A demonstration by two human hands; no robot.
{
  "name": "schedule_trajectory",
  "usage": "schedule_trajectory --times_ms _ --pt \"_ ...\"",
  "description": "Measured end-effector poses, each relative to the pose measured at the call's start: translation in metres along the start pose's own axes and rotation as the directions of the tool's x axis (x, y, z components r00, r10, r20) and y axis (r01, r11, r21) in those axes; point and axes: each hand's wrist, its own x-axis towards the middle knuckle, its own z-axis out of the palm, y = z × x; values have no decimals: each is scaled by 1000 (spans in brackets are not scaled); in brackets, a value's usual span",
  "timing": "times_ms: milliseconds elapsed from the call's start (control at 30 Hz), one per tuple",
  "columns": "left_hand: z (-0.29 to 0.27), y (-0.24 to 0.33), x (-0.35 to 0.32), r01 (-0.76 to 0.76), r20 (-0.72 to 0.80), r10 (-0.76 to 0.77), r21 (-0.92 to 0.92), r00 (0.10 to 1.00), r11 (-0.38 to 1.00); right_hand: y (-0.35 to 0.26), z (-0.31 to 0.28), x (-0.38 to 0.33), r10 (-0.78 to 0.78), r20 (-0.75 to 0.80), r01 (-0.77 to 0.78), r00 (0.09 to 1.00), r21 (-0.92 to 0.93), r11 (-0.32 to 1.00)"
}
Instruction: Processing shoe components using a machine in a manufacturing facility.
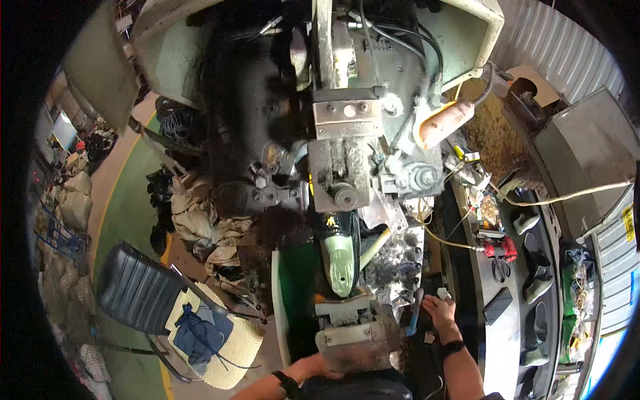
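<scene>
In the middle of the machine, a pale green shoe last sits sole-up with a dark shoe upper around it. It lies below a worn metal press head. Closer to me is a scuffed metal support block. My left hand reaches to the left underside of that block, which hides its fingers. To the right, my right hand has its fingers stretched out beside a blue-and-grey handle. A small whitish piece shows just past its fingers; contact is unclear.
A lit lamp hangs at the right of the machine. On the right-hand bench lie a red power tool and a dark phone. Dark boots stand along a rack beyond. At left is a black chair with a blue cloth bag.
</scene>
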Motion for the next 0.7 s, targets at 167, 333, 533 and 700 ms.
schedule_trajectory --times_ms 167,333,533,700 --pt "19 -1 13 -223 -173 156 -496 972 840 -17 10 -44 -144 -28 143 989 -27 989" --pt "21 -38 -3 -227 -38 240 220 970 949 -44 23 -72 -230 73 233 971 -37 972" --pt "-10 12 -73 -160 -158 235 379 959 911 -72 34 -67 -401 94 402 911 3 916" --pt "-36 101 -146 -40 -629 77 73 774 997 -106 85 -118 -535 261 559 804 -23 829"
